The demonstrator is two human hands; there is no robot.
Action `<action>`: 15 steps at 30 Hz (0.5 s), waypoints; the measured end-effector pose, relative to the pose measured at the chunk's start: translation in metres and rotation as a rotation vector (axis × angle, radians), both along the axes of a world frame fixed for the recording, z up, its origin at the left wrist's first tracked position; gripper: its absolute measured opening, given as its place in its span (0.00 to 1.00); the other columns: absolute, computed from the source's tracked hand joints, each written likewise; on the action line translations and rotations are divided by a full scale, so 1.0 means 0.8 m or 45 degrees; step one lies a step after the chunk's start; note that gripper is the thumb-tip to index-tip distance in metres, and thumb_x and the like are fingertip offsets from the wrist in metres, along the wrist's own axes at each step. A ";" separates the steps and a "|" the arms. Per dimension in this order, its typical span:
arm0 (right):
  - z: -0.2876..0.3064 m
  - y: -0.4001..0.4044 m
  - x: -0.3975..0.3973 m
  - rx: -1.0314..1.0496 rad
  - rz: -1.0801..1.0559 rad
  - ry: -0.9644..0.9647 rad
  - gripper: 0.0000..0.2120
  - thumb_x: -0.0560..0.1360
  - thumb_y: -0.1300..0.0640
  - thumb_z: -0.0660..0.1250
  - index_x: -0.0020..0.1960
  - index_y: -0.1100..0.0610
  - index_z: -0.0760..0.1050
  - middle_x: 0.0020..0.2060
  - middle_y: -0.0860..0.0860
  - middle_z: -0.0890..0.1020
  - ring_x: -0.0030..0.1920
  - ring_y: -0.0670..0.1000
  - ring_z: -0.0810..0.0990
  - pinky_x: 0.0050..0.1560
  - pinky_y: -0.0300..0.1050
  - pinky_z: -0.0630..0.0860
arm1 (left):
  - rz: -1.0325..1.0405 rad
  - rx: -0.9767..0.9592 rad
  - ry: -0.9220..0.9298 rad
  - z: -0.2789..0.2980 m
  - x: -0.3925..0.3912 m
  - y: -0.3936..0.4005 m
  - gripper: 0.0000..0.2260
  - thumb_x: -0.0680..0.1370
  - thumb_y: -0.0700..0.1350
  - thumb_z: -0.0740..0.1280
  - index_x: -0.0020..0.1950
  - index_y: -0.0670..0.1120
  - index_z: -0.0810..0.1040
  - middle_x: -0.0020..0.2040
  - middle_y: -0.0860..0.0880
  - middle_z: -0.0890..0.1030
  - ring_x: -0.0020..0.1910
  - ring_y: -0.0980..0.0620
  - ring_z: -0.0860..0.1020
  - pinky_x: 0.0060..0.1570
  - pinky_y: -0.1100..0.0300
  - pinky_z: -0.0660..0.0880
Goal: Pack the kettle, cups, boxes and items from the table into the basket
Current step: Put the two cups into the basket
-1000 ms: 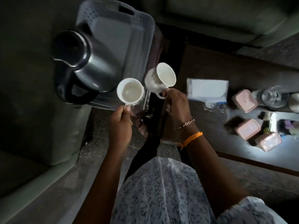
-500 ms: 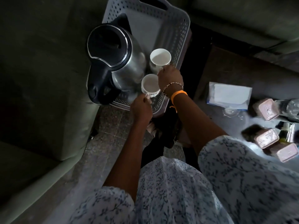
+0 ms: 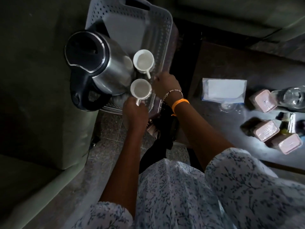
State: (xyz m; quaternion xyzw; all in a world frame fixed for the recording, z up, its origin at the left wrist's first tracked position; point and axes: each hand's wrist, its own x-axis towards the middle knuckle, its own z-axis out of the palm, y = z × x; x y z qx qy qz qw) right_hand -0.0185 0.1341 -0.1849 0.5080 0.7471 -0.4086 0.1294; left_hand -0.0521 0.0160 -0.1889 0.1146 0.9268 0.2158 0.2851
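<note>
Pale grey perforated plastic basket (image 3: 162, 38) sits on the floor w/ the stainless-steel electric kettle with black lid and handle (image 3: 102, 66) already inside, left half. A sec ago both white ceramic cups were held up in the air short of the basket; now both are down inside it, just right of the kettle: far white cup (image 3: 143, 61) w/ handle pointing back toward the person, near white cup (image 3: 141, 90) just below it. Right hand (image 3: 166, 87) has let go of the far cup, fingers loose and apart beside the handle, not touching afaict. Left hand (image 3: 134, 112) still pinched shut on the near cup's handle. So kettle + cups look packed, approx. Still on the dark table (image 3: 219, 66): white packet in clear plastic bag (image 3: 224, 90), three pink rectangular lidded boxes (image 3: 266, 130), clear glass item (image 3: 295, 96). Those go next, I'd judge.
</note>
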 end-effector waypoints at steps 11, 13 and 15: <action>-0.009 0.000 0.258 -0.171 -0.474 0.031 0.13 0.75 0.62 0.58 0.51 0.57 0.81 0.54 0.58 0.83 0.56 0.58 0.79 0.58 0.49 0.74 | -0.364 -0.029 -0.250 0.013 0.179 0.063 0.09 0.77 0.46 0.63 0.49 0.42 0.78 0.48 0.40 0.82 0.50 0.41 0.79 0.47 0.54 0.73; -0.016 0.007 0.318 -0.165 -0.600 0.012 0.12 0.75 0.62 0.59 0.51 0.58 0.80 0.52 0.59 0.83 0.55 0.59 0.80 0.57 0.48 0.74 | -0.462 -0.060 -0.296 0.005 0.224 0.079 0.09 0.76 0.46 0.63 0.49 0.43 0.79 0.49 0.41 0.83 0.51 0.41 0.79 0.46 0.56 0.72; -0.024 0.015 0.373 -0.158 -0.708 -0.014 0.12 0.75 0.63 0.60 0.52 0.59 0.81 0.51 0.60 0.83 0.55 0.59 0.80 0.56 0.48 0.74 | -0.537 -0.100 -0.358 -0.004 0.264 0.093 0.08 0.76 0.45 0.63 0.48 0.43 0.79 0.49 0.41 0.83 0.51 0.42 0.79 0.44 0.58 0.70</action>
